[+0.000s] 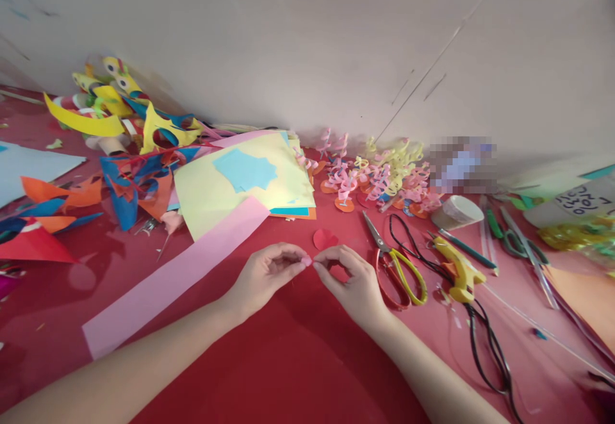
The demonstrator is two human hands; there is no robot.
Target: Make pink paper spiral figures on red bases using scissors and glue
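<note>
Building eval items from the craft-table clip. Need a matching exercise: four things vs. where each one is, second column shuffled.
Things:
1. small pink piece
2. scissors
3. glue gun
4. blue cutout

Places:
A. lying on the pale yellow sheet
B. on the table just right of the right hand
C. pinched between the fingertips of the left hand and the right hand
D. on the far side of the scissors from the hands

Pairs: 1-C, 2-B, 3-D, 4-A
</note>
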